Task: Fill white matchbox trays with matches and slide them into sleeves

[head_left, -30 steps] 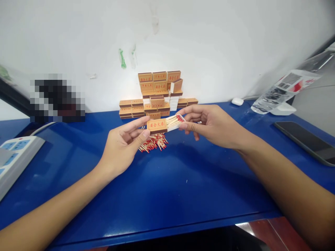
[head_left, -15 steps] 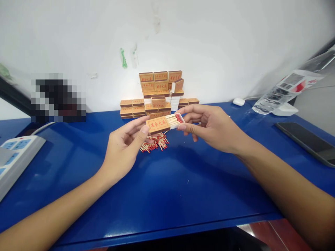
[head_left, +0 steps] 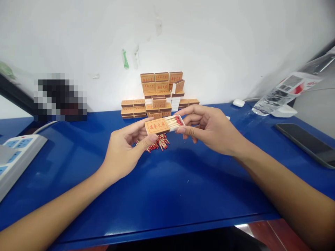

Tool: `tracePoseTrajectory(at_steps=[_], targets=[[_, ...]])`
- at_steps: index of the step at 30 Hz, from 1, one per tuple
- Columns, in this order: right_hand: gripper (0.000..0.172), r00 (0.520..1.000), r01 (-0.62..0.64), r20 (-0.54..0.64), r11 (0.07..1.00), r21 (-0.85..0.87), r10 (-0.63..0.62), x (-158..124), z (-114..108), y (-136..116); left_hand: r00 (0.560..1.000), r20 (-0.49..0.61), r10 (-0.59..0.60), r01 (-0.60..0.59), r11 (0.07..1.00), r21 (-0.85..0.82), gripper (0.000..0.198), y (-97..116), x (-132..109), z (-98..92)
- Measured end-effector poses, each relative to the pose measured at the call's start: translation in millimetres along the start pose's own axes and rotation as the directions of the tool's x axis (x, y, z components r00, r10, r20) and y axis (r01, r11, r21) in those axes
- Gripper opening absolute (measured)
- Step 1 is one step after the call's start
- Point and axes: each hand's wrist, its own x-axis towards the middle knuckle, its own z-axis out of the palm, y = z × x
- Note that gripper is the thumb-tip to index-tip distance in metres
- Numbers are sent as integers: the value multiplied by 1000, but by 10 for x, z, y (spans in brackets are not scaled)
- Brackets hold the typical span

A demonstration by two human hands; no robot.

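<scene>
A partly open matchbox (head_left: 157, 126) is held between both hands above the table. Its orange sleeve with red characters sits in my left hand (head_left: 128, 148), thumb along the near edge and fingers behind. From the right end sticks out the white inner tray (head_left: 172, 129), filled with red-tipped matches (head_left: 175, 121). My right hand (head_left: 206, 129) pinches that tray's end between thumb and fingers. Below and behind the box lies a pile of loose matches (head_left: 161, 143), partly hidden by my left hand.
Stacked matchboxes (head_left: 162, 86) stand against the white wall. A power strip (head_left: 23, 150) lies at the left on the blue table (head_left: 167, 198). At the right are a phone (head_left: 306, 143), a plastic bottle (head_left: 274, 92) and a small white case (head_left: 238, 103).
The matchbox has tilted slightly, showing more of its top. My left thumb has slid from the sleeve's left end to its near edge. The right hand keeps its pinch.
</scene>
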Motion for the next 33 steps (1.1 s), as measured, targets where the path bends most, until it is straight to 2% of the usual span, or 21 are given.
tracePoseTrajectory(at_steps=[5, 7, 9, 11, 12, 15, 16, 18, 21, 24, 28, 31, 33], targets=[[44, 994, -27, 105, 992, 120, 15, -36, 97, 17, 996, 82, -37, 41, 998, -48, 50, 37, 7, 6], [55, 996, -28, 90, 987, 157, 14, -52, 155, 36, 999, 27, -30, 31, 999, -44, 51, 49, 14, 5], [64, 1000, 8, -3, 985, 172, -7, -86, 231, 45, 998, -59, -7, 5, 1000, -27, 52, 50, 21, 5], [65, 997, 58, -55, 985, 162, -49, -146, 329, 30, 995, -104, 6, -8, 1000, -16, 52, 38, 19, 13], [63, 997, 70, -32, 985, 158, -66, -183, 381, 13, 995, -102, 3, -5, 1000, -19, 52, 27, 12, 21], [64, 982, 31, 176, 977, 210, -68, -277, 506, -34, 998, -56, -26, 24, 999, -35, 52, -12, -25, 56], [65, 978, 13, 202, 973, 231, -61, -289, 523, -37, 998, -44, -35, 33, 999, -29, 53, -24, -34, 62], [68, 986, -2, 162, 971, 238, -37, -275, 513, -13, 998, -34, -43, 44, 999, 17, 54, -52, -21, 43], [65, 1000, -4, 16, 991, 137, 2, -194, 426, 79, 999, -43, -1, 8, 987, 160, 55, -119, 118, -125], [58, 998, 9, -64, 1000, -5, -9, -126, 353, 160, 980, -124, 156, -97, 917, 387, 52, -235, 387, -472], [38, 997, 35, -60, 991, -128, -43, -110, 336, 186, 968, -185, 168, -18, 785, 620, 52, -434, 721, -930], [27, 994, 89, -55, 981, -174, -100, -113, 336, 176, 969, -130, 210, -17, 580, 814, 50, -557, 841, -1036], [22, 988, 128, -59, 972, -197, -143, -109, 328, 174, 966, -125, 225, -14, 531, 847, 50, -608, 878, -999]])
